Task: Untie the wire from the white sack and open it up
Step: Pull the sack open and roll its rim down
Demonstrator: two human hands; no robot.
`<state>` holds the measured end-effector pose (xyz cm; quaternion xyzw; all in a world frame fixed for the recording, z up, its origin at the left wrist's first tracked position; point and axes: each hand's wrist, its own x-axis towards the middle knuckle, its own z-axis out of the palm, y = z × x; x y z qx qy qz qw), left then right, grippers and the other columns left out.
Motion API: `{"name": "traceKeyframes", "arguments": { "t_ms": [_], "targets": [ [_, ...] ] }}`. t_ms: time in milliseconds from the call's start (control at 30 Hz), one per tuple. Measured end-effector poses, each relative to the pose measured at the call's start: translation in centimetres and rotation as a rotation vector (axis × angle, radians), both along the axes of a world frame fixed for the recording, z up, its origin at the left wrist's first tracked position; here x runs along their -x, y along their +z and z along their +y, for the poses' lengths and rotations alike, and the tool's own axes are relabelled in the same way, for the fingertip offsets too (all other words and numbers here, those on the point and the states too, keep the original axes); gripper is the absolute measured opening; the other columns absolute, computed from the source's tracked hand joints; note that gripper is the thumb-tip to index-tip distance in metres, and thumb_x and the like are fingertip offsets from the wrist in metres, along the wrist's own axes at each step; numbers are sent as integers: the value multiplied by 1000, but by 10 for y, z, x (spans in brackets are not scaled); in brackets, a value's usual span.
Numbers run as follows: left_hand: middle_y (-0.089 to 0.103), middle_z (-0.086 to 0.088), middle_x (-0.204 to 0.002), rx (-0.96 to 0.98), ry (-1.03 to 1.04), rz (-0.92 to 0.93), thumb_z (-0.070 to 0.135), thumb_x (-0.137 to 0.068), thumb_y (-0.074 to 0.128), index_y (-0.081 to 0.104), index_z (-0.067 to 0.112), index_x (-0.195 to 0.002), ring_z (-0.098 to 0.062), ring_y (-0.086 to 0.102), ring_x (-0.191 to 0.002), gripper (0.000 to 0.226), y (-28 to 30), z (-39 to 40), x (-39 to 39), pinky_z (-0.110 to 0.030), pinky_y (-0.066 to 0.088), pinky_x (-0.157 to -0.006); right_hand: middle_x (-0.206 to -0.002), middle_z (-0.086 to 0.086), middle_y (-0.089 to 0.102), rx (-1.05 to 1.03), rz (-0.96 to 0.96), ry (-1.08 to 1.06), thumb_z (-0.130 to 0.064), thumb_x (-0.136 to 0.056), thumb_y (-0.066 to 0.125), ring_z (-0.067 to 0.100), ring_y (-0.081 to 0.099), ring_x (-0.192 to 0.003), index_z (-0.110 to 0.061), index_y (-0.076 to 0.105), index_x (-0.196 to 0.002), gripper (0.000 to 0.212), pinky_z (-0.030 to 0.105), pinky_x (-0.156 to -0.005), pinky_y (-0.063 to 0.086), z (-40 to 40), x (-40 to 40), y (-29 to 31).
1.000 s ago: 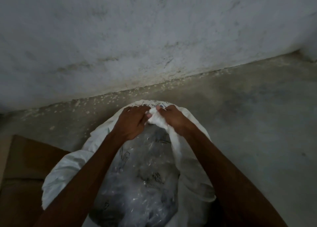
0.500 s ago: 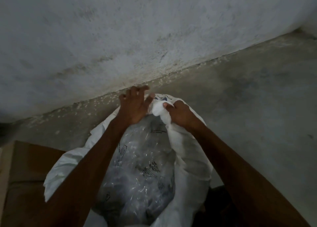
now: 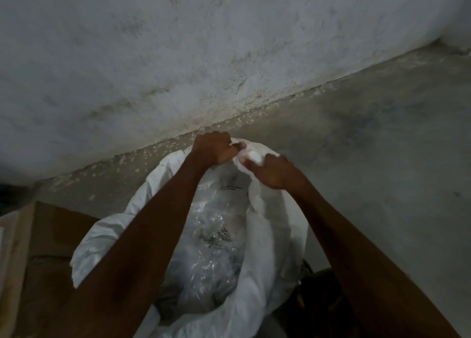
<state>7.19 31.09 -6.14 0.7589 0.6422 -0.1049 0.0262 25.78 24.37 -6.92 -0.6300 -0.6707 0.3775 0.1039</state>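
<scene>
White sack point(image 3: 277, 238) rim bunched between gripping left hand point(image 3: 212, 149) and right hand point(image 3: 274, 173).

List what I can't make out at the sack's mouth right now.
Head view only:
- Wire: not visible; left hand and right hand grip the bunched rim of the white sack.
- Contents: clear plastic blurs them.
- Sack's base: cut off by the bottom edge and forearms.
</scene>
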Motion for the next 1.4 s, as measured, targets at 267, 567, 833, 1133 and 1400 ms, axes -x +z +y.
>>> {"name": "traceKeyframes", "arguments": {
  "t_ms": [267,567,833,1133,1400],
  "targets": [
    [46,-9,-143,-123,-151,-262,74,-88,25,43,27,-141,-33,40,-134,72,9,-25,-29,-54,31,-109,-100,18,67,331,862,-444,-32,-102,50,25,62,-89,5,63,-117,42,37,-82,49,3,-37,-9],
    [46,-5,-144,-225,-138,-285,73,-79,50,37,24,-147,-28,41,-133,85,-4,-87,-61,-48,35,-108,-132,8,61,343,796,-513,-83,-76,50,22,61,-115,-19,63,-128,84,42,-107,45,-28,-44,-22],
    [39,-7,-145,-176,390,-728,57,-85,58,36,26,-144,-25,43,-129,70,-29,-234,-76,-42,43,-104,-156,20,30,407,418,-676,-85,-65,60,40,39,-138,-4,19,-153,127,52,-111,39,-140,-21,-28],
    [59,-2,-131,-40,25,-914,53,-87,63,47,20,-141,-15,57,-115,66,-48,-340,-67,-31,46,-96,-108,8,61,342,965,-737,-32,-105,36,16,62,-78,-4,54,-127,40,33,-67,52,-185,-23,-2],
    [63,-7,-102,-414,-165,-508,27,-87,63,61,9,-117,-23,62,-86,34,-65,-383,-80,-36,53,-75,-130,13,59,418,928,-792,-79,-69,64,34,57,-119,-15,44,-143,100,49,-95,52,-200,-36,-43]
  ]
}}
